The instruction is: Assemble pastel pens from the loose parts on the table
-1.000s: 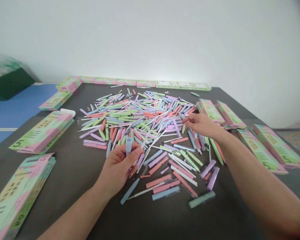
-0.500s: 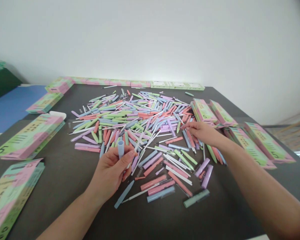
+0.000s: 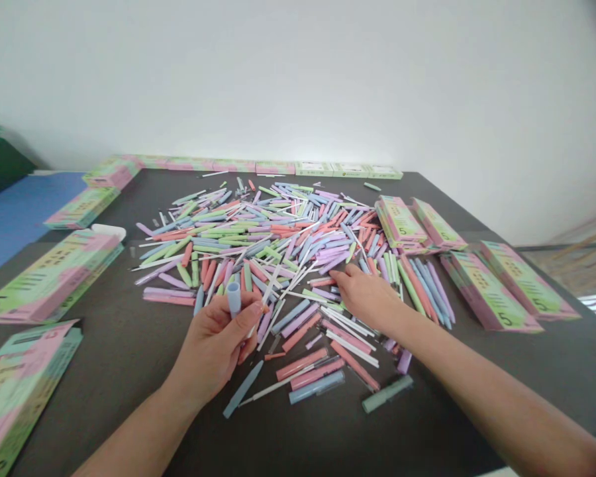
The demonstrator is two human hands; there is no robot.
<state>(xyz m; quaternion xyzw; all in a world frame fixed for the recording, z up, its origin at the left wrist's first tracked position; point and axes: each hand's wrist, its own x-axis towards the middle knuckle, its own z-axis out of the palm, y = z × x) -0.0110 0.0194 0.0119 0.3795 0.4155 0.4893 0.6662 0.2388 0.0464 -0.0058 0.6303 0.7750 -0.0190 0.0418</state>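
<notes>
Holding blue tube point(image 3: 234, 300) in left hand point(image 3: 216, 343)

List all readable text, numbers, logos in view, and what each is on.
"5": left box with the white flap
"5": nearer right pair of boxes, one on each
"5", small: farther right pair of boxes
Too small or blurred: remaining box print, including nearest left box and back-row boxes
Pen parts: nothing legible

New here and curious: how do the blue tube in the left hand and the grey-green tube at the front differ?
The left hand holds the blue tube; the grey-green tube rests on the table. The blue tube stands nearly upright; the grey-green tube lies flat. Both look cylindrical.
</notes>
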